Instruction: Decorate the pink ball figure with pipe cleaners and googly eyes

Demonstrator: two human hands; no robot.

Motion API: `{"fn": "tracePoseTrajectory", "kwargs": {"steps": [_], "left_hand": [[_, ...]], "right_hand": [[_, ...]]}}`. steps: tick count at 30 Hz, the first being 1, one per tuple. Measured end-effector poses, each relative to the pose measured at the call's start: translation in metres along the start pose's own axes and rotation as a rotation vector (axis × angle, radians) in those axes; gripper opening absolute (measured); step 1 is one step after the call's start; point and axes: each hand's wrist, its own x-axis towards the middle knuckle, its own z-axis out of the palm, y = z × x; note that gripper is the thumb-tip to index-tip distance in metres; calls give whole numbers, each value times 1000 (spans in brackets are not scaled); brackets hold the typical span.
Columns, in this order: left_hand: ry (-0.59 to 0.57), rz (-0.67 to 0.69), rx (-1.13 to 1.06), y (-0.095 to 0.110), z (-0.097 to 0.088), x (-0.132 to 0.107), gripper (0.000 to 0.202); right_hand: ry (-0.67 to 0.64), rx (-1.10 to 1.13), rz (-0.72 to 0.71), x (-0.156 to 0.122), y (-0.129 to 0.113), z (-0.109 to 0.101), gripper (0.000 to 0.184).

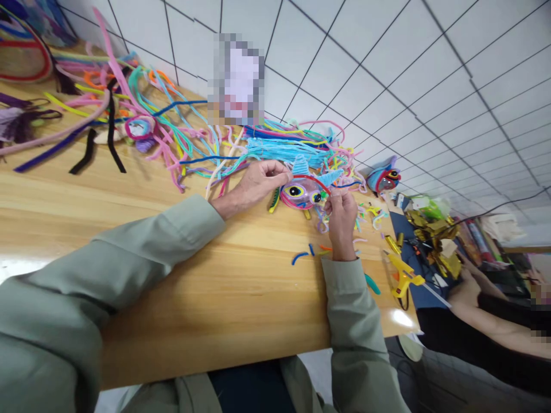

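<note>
My left hand (pixel 255 182) pinches one end of a red pipe cleaner (pixel 317 182). The other end is between the fingers of my right hand (pixel 342 215). Bowed upward, the red strip runs along the top of a pink and purple craft head (pixel 303 196) with yellow-rimmed eyes; I cannot tell whether it is fixed there. Two blue ear-like pieces (pixel 300 166) rise behind the strip. Beside the head lies a yellow-green and black tool handle (pixel 274 201), partly hidden. Short blue pipe cleaner scraps (pixel 297 257) lie on the table in front.
Piles of coloured pipe cleaners (pixel 288 150) line the wall side of the wooden table (pixel 215 310). A finished-looking blue and red craft head (pixel 385 176) stands far right. A yellow glue gun (pixel 403 275) rests near the right edge. Another person's arm (pixel 486 324) extends at right.
</note>
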Motion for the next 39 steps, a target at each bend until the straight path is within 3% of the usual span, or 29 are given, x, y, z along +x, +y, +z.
{"fn": "tracePoseTrajectory", "kwargs": {"steps": [8,15,19,24,31,39], "left_hand": [[-67,115,-101,40,14,-11,10],[-147,48,-161,69,22,-35,24],[-247,40,-155,74,18,-67,34],[-325,-70,-76,72,17,-117,38],[-379,-159,-60,76,29,-186,46],[-323,-182,95,74,46,-247,52]], "right_hand": [[25,238,-46,-8,-47,-21,48],[128,265,-131,-40,-80,-42,44],[133,300,-132,-76,-84,-50,43],[75,367,-58,-133,-78,-56,36],[187,428,3,-195,-68,-68,27],[145,416,75,-260,-58,-76,27]]}}
